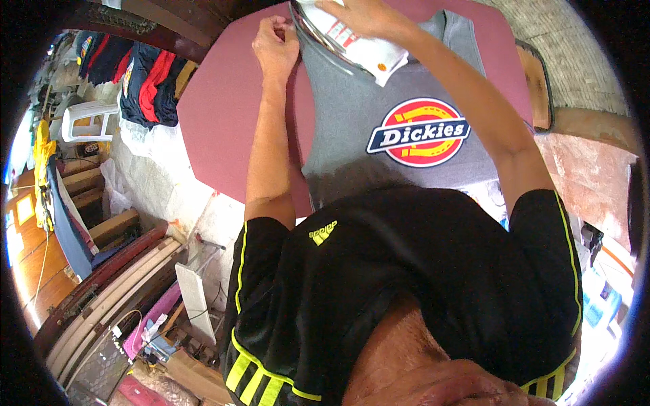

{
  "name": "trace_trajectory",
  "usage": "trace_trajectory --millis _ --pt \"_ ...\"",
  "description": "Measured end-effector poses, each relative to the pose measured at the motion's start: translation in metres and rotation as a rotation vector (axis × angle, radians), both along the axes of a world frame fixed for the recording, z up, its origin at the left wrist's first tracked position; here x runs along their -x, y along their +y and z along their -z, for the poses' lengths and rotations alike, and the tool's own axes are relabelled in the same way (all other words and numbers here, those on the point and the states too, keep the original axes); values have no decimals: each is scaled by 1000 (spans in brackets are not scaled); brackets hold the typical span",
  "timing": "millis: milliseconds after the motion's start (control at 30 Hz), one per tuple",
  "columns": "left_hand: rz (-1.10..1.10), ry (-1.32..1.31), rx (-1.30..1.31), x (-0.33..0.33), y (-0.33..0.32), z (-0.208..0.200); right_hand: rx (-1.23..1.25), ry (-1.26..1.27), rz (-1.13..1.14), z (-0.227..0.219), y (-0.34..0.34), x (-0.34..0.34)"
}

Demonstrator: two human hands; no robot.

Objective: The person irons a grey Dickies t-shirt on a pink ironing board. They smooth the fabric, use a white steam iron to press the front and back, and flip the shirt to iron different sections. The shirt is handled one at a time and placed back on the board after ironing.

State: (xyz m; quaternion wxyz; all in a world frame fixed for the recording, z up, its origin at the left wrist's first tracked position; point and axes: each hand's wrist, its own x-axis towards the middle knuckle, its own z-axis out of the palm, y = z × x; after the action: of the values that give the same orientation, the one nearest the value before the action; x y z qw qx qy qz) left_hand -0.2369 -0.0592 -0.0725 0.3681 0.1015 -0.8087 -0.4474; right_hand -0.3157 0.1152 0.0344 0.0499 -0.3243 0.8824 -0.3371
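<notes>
A: You stand before a dark-red tabletop (227, 128), both bare hands at its far side, a grey sleeveless top (342, 125) spread out between your forearms. And your left hand (276, 44)?

B: It sits just beside the top's left edge, fingers curled in close; whether they pinch any fabric, this angle cannot tell.

A: Your right hand (365, 19)?

B: It lies over a white piece (372, 54) marked with red print and a small orange spot — paper or cloth, the view does not settle it. Your fingers reach the upper rim of the picture, so a grip or a mere press cannot be told apart.

A: Where does the top itself lie?

B: Flat, from under the white piece toward your body. Its round red-and-yellow badge (418, 132), crossed by a dark blue band, is nearer to you than either hand, left of your right forearm.

A: And around you?

B: Well left of your left hand, dark and red clothes (150, 84) hang bunched — a white plastic stool (87, 122) stands farther left.
</notes>
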Motion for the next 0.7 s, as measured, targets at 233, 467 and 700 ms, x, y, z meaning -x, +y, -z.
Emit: trace_trajectory --millis 233,467,700 --pt "27 -30 40 -2 -7 1 -53 37 -43 -4 8 7" --pt "50 32 -17 5 -12 15 -178 -10 -76 -9 25 21" --pt "305 -185 -352 22 -43 8 -256 -2 -449 -36 90 18"
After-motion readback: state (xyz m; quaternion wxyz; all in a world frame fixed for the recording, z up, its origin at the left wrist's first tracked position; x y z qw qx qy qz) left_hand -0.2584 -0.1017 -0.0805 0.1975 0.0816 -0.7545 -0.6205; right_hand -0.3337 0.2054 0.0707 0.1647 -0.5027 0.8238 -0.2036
